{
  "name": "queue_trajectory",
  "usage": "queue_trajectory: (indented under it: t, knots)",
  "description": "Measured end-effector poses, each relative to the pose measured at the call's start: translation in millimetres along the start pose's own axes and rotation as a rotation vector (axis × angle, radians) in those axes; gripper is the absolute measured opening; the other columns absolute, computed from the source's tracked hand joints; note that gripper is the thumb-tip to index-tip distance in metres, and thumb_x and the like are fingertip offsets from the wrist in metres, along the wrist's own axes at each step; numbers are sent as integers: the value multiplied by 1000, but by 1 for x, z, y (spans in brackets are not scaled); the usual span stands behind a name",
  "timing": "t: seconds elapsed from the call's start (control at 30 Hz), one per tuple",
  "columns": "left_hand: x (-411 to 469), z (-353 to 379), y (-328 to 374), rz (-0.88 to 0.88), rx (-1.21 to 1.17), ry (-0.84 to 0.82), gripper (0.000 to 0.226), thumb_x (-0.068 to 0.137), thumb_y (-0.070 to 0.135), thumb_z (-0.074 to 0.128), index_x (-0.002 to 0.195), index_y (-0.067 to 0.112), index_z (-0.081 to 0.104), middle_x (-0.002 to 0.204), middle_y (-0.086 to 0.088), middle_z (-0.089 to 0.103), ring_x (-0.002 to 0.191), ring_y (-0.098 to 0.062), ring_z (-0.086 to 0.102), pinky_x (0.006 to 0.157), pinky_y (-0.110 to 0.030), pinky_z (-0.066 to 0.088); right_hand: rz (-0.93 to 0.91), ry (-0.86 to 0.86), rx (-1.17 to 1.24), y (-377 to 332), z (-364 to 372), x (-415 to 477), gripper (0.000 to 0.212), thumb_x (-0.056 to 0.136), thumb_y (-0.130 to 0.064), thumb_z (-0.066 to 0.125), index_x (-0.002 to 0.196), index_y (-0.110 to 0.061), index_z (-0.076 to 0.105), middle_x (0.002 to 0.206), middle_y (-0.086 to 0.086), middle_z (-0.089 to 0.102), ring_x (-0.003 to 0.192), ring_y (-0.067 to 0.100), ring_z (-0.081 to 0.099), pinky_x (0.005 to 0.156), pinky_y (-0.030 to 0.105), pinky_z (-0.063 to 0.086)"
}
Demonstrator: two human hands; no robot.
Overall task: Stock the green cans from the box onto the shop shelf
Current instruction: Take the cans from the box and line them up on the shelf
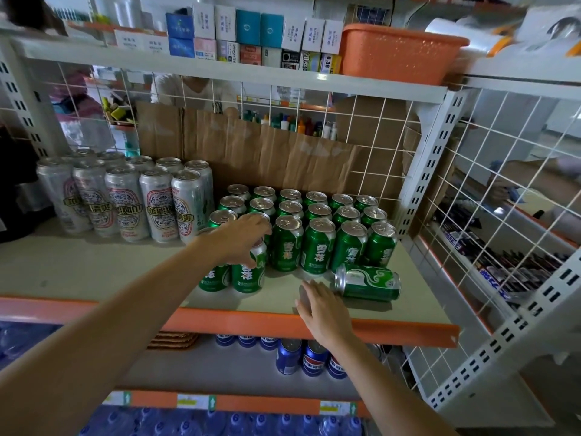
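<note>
Grip [243, 239] curled round green can [248, 276]

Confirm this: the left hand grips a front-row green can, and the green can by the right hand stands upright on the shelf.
Not quite. The green can by the right hand lies on its side on the shelf, not upright; the head view shows it. The left hand does grip a front-row green can.

Glossy metal green cans [317, 247] with silvery tops stand on a matt, smooth shelf [94, 269]. Creased brown cardboard [267, 152] backs white-coated wire mesh [371, 121]; upper right, a shiny orange plastic basket [396, 55].
</note>
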State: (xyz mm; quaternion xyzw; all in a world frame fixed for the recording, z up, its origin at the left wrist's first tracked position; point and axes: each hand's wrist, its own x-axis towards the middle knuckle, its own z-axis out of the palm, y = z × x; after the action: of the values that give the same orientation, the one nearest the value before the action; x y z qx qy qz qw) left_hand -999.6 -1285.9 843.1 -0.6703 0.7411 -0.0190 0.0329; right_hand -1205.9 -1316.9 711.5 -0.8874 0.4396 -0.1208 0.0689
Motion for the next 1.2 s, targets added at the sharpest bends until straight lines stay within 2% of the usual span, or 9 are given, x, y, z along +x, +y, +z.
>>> queue_trajectory:
  t: [0.17, 0.4, 0.6, 0.67, 0.73, 0.8, 0.9, 1.07, 1.2]
  knots:
    - [-5, 10, 26, 81, -101, 129, 83, 80, 49, 65, 146, 26, 21, 146, 1, 25, 135, -20, 24, 112, -38, 25, -41, 80, 44, 3, -12, -1, 51, 99, -39, 37, 143, -14, 32, 143, 2, 42, 131, 14, 41, 107, 27, 37]
    - [-8, 41, 55, 152, -90, 127, 81, 87, 48, 56, 149, 25, 10, 156, 3, 7, 145, -16, 2, 114, -32, -8, -88, 248, 111, 26, -45, 0, 51, 94, -37, 46, 139, -13, 42, 138, 5, 48, 128, 21, 43, 108, 36, 34]
    - [-8, 78, 70, 148, -180, -45, 72, 92, 52, 44, 149, 25, 10, 157, 2, 10, 143, -17, 11, 117, -38, 6, 12, 264, 16, 79, -69, -5, 63, 87, -43, 58, 140, -13, 40, 140, 7, 47, 130, 23, 43, 109, 43, 35]
    - [-8, 87, 74, 106, -237, -122, 74, 90, 65, 28, 149, 25, 10, 158, 1, 8, 144, -17, 9, 116, -40, 7, 63, 243, 23, 94, -74, -9, 70, 84, -48, 60, 140, -12, 40, 141, 9, 46, 130, 24, 43, 109, 43, 35]
    - [-9, 94, 75, 88, -299, -140, 107, 65, 88, -5, 149, 24, 12, 158, 0, 9, 145, -17, 9, 117, -39, 9, 91, 217, 60, 104, -76, -14, 74, 80, -47, 65, 140, -13, 39, 140, 9, 46, 130, 24, 42, 109, 42, 34]
    - [-8, 102, 75, 86, -302, -145, 135, 39, 91, -25, 149, 23, 13, 158, -1, 9, 145, -17, 9, 116, -38, 11, 90, 164, 54, 113, -73, -16, 78, 77, -48, 68, 141, -15, 38, 141, 7, 44, 130, 23, 41, 109, 39, 34]
    - [-6, 109, 75, 66, -283, -126, 140, 33, 90, -31, 149, 25, 12, 158, 0, 7, 145, -16, 7, 116, -37, 8, 126, 100, 133, 123, -67, -17, 85, 73, -48, 72, 143, -16, 35, 138, 4, 44, 126, 22, 43, 104, 38, 39]
    - [-3, 119, 75, 55, -252, -96, 137, 35, 86, -35, 150, 27, 9, 159, 2, 4, 145, -16, 4, 116, -38, 6, 266, 155, 529, 127, -57, -16, 80, 68, -26, 81, 138, -17, 41, 125, 2, 47, 111, 15, 49, 93, 29, 44]
    - [-5, 118, 75, 50, -274, -87, 133, 38, 86, -33, 149, 27, 11, 159, 3, 5, 145, -16, 4, 117, -37, 6, 292, 148, 670, 129, -58, -14, 78, 60, -31, 81, 129, -19, 48, 118, 4, 58, 107, 20, 57, 92, 39, 50]
